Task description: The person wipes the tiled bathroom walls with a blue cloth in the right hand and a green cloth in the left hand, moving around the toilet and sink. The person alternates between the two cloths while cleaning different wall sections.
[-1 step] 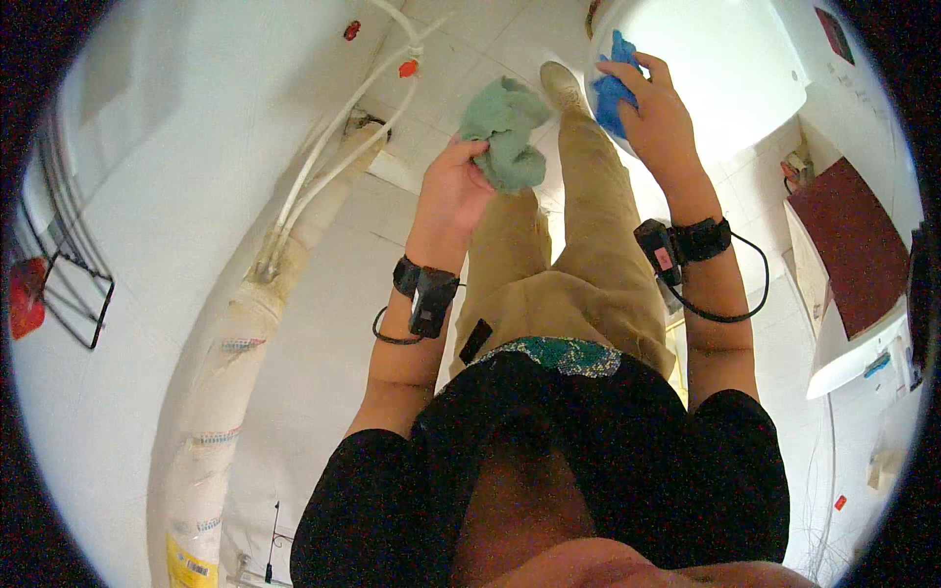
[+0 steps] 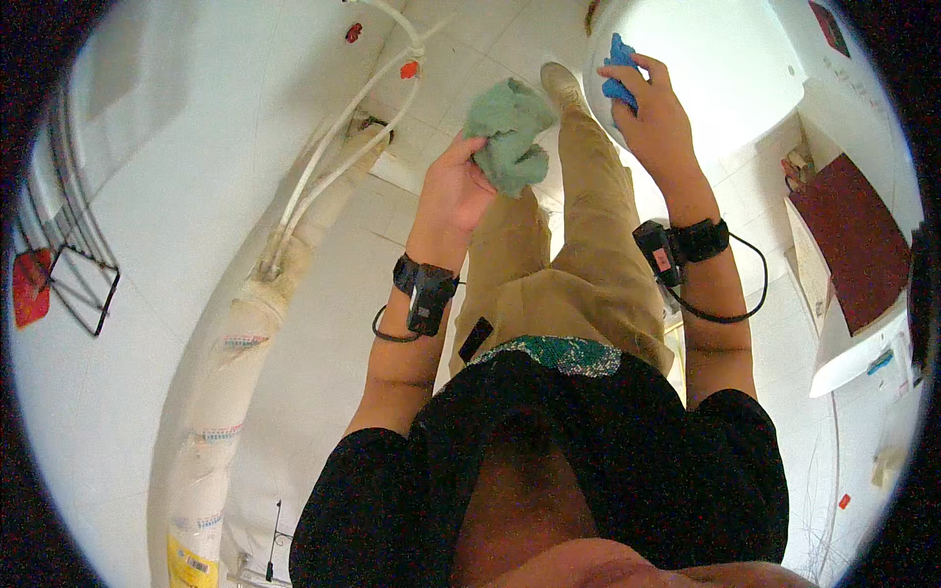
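A crumpled green cloth (image 2: pixel 508 132) is in my left hand (image 2: pixel 459 188), pinched between thumb and fingers and held up in front of my left leg. Bunched in my right hand (image 2: pixel 655 122) is a blue cloth (image 2: pixel 619 78); the fingers are curled round it. That hand is over the near left rim of a large white basin (image 2: pixel 720 78), and I cannot tell whether the cloth touches it. Small black devices are strapped on both wrists, each with a cable.
At left, a wrapped pipe (image 2: pixel 225 392) with white hoses (image 2: pixel 323 186) runs along the wall, near a black wire rack (image 2: pixel 83 294). A dark red panel (image 2: pixel 851 240) rests on a white ledge at right. My shoe (image 2: pixel 562 86) is beside the basin.
The blue cloth is more gathered up in my right hand; its lower part no longer hangs beside the fingers. The green cloth has shifted slightly and changed its folds.
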Motion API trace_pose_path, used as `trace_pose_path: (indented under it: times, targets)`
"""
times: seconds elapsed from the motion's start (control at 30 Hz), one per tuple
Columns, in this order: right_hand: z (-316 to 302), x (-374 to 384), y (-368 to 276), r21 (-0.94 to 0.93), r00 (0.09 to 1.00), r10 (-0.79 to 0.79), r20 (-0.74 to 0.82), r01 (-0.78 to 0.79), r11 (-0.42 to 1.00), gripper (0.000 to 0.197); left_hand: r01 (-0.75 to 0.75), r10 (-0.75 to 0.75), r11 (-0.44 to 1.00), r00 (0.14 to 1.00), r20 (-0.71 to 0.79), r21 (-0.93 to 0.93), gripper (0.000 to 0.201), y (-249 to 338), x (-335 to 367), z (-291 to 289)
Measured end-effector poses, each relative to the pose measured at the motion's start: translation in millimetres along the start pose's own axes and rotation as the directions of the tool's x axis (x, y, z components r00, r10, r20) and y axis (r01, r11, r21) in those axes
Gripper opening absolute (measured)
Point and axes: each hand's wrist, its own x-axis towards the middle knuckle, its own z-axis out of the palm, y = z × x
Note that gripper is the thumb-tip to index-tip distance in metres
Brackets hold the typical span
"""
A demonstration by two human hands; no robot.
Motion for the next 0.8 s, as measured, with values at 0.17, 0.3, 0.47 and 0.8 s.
trace_pose_path:
  times: [0.17,0.3,0.47,0.8]
  targets:
    - [-45,-67,1,0.244,0.995,0.019,0.101,-0.043,0.969,0.041,0.006,-0.004,0.998,1.0,-0.026,0.065,0.043,-37,-62,52]
    - [-103,-126,12,0.543,0.949,-0.058,0.309,-0.126,0.83,0.042,0.026,-0.024,0.992,1.0,-0.017,0.127,0.045,-84,-114,119]
    - [-145,-160,9,0.612,0.925,-0.066,0.374,-0.192,0.767,0.032,-0.028,0.022,0.99,0.999,0.045,0.137,0.041,-116,-167,155]
    - [-241,-206,-42,0.65,0.933,-0.254,0.255,0.029,0.759,0.027,-0.252,0.221,0.958,0.953,0.205,0.137,0.03,-115,-227,177]
